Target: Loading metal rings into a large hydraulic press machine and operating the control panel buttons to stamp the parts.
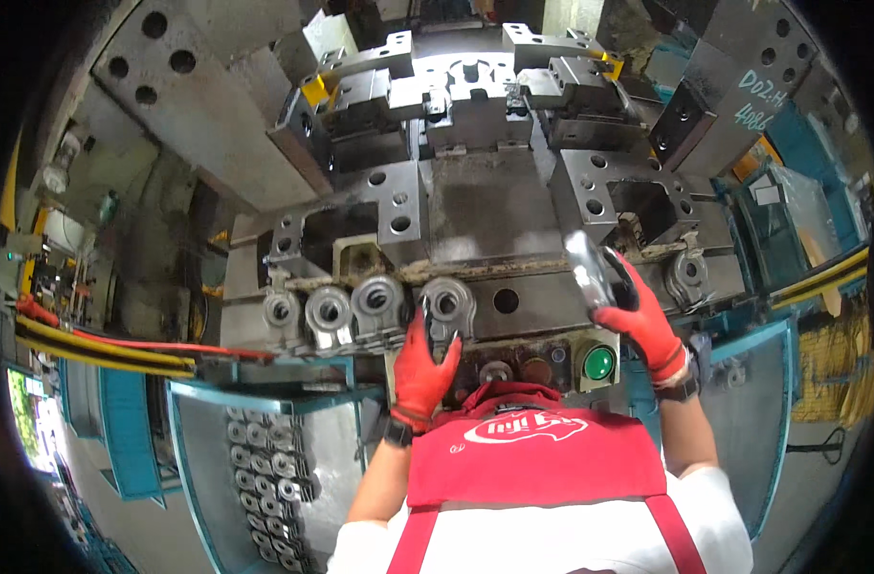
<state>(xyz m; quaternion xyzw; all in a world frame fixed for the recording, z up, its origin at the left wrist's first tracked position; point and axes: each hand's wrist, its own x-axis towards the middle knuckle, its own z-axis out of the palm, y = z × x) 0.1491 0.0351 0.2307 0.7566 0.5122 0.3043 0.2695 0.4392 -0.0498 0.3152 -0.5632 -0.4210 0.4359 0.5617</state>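
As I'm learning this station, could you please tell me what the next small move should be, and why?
Probably close the left hand on the ringed metal part beside it: its thumb and a finger are spread at that part's near side, while the right hand holds a shiny metal piece and seems occupied.

We look down and forward through one head-worn wide fisheye, facing the metal machine (pixel 480 206) from close by.
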